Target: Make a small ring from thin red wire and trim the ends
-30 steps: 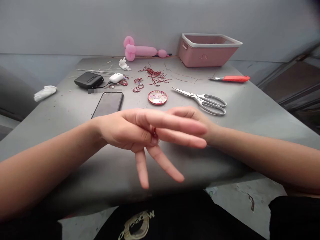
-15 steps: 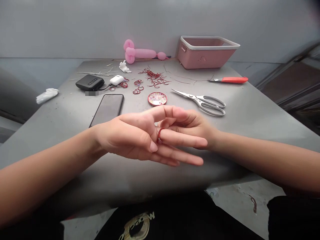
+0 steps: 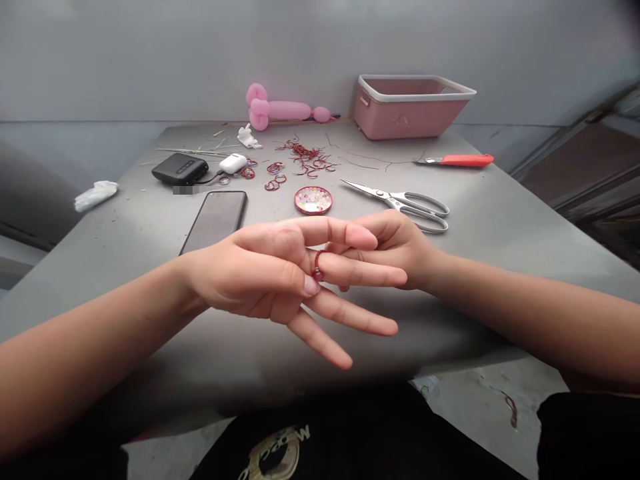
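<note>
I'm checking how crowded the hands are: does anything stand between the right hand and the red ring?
Only the left hand: the red ring circles one of its fingers, and these partly cover the right hand. That hand's grip is mostly hidden, so I can't tell whether it touches the ring. No other thing shows between them.

Left hand [image 3: 270,273]: palm toward camera, fingers spread; red beaded ring [image 3: 319,268] at base of middle finger, thumb tip just beside. Right hand [image 3: 405,247] behind left fingers, contact partly hidden. Beyond, on grey table [image 3: 505,227]: phone [image 3: 216,220], bead-filled dish [image 3: 313,200], scissors [image 3: 393,199] pointing left. Farther back: red strand scraps [image 3: 307,157], red-handled knife [image 3: 465,161], pink balloon [image 3: 289,110], pink bin [image 3: 413,119].
</note>
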Demonstrator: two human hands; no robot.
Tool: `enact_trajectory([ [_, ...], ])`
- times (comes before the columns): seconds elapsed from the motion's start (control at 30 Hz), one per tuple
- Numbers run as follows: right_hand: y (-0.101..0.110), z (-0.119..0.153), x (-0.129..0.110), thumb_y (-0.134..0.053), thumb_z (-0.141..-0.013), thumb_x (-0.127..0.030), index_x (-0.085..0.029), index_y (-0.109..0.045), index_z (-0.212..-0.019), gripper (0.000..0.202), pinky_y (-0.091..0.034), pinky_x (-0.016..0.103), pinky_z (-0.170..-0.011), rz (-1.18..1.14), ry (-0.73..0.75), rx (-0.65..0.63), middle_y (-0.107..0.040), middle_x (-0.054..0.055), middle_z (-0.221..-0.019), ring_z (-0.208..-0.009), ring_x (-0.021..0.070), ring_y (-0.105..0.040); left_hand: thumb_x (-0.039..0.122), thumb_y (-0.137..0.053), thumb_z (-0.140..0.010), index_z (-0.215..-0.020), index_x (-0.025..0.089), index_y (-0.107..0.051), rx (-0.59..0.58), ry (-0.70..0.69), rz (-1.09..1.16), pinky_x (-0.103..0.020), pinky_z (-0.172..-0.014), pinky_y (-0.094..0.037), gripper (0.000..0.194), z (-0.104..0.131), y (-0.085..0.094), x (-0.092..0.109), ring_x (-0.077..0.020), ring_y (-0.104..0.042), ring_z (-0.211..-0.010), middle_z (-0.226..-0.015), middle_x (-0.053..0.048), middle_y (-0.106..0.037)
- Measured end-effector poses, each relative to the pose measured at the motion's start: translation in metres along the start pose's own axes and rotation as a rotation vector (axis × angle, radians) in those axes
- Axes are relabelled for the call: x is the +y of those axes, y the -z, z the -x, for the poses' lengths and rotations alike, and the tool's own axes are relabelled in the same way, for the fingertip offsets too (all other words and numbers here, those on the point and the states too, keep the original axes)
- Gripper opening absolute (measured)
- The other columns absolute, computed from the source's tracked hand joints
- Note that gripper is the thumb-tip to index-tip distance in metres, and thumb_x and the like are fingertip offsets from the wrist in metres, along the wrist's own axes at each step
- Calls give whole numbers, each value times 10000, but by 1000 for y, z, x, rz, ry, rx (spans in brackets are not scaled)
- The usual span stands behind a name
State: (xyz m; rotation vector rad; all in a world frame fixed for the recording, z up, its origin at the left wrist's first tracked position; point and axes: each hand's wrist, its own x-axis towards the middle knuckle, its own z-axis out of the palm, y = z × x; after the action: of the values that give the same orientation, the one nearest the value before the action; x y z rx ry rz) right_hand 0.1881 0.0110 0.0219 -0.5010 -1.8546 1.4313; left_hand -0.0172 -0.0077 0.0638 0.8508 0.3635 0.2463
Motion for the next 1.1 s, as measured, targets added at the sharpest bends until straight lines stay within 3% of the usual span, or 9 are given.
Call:
enact_trajectory([
  [0.2,-4,6,-8,-564,-914,-147,-147,-628,-779,149,-485,187,-590,290,287,-196,-638,15,-685,-623,78,-575,60,-627,-789,-1220,324,-689,-121,209,-136,-476,-986,-565,509,7,-1,5,-342,-643,-1202,-1422,-5,-617],
  [0.37,-13,13,-14,-465,-954,-130,-152,-659,-844,224,-514,193,-619,401,377,-204,-664,68,-747,-671,99,-619,73,-617,-805,-1187,268,-739,-240,321,-301,-426,-990,-559,446,5,6,15,-335,-629,-1223,-1345,-43,-671],
  [0.5,-14,12,-9,-545,-894,-86,-149,-664,-822,152,-495,188,-597,415,318,-119,-677,43,-720,-638,88,-602,138,-642,-815,-1128,260,-768,-157,220,-224,-488,-1067,-497,359,3,9,9,-341,-661,-1182,-1273,-26,-717],
  [0.63,-11,7,-2,-604,-861,-97,-150,-675,-797,110,-516,188,-613,284,155,-44,-707,23,-727,-650,86,-629,104,-628,-846,-1160,254,-759,-97,62,-223,-436,-1130,-451,372,3,8,2,-326,-569,-1306,-1349,-40,-673],
  [0.73,-6,4,-1,-611,-887,-154,-146,-681,-794,117,-533,187,-604,170,118,-96,-724,29,-736,-643,84,-648,105,-583,-894,-1183,245,-750,-78,84,-229,-427,-1056,-530,362,3,6,2,-338,-620,-1242,-1391,-58,-641],
  [0.87,-1,2,-6,-594,-900,-167,-161,-686,-811,129,-531,189,-601,235,157,-150,-729,23,-738,-650,85,-658,119,-589,-888,-1157,290,-757,-105,155,-250,-335,-803,-655,360,2,4,6,-327,-708,-1094,-1417,-12,-618],
  [0.97,2,2,-9,-592,-898,-178,-178,-692,-817,129,-512,197,-607,318,234,-121,-709,10,-725,-649,84,-635,146,-608,-870,-1085,319,-785,-104,111,-309,-264,-643,-660,328,2,4,5,-297,-763,-948,-1368,20,-654],
  [1.1,4,4,-12,-570,-904,-125,-183,-681,-844,138,-508,208,-616,353,320,-126,-700,10,-738,-654,81,-624,197,-673,-857,-1047,302,-802,-25,6,-372,-276,-541,-650,252,2,6,3,-286,-788,-770,-1189,-28,-758],
])
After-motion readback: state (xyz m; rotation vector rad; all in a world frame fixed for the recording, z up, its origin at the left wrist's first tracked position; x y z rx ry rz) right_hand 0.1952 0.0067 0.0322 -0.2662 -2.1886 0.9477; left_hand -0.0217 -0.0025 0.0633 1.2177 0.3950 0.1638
